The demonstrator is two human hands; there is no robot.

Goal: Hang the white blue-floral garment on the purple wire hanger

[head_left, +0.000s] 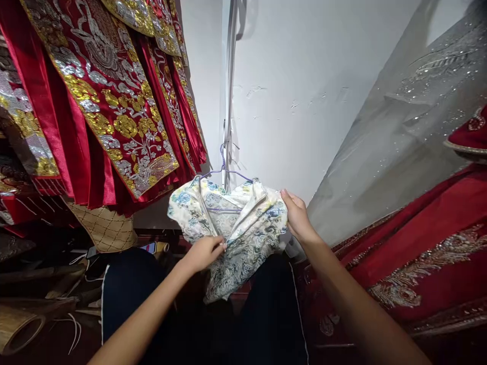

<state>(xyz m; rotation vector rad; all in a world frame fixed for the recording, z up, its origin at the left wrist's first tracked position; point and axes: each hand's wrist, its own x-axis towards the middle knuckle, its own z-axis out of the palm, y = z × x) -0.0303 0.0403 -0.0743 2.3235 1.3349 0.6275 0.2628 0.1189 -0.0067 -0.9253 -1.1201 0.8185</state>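
A short-sleeved floral shirt (247, 253) in white, blue, yellow and grey hangs in front of me on a purple wire hanger (239, 175). The hanger's hook meets a pale upright pole (227, 91) against the wall. At the bottom of the V-shaped neckline, my left hand (207, 251) pinches the front edge of the shirt. My right hand (299, 215) grips the sleeve edge at the shirt's right side, thumb on top and fingers partly hidden behind the cloth. The shirt's lower part drops between my knees.
Red garments with gold and silver embroidery (125, 116) hang at left. A sparkly sheer white fabric (399, 126) and a red embroidered garment (429, 243) fill the right. Bamboo pieces (23, 324), white cords (74, 329) and a lit phone (150, 248) lie low at left.
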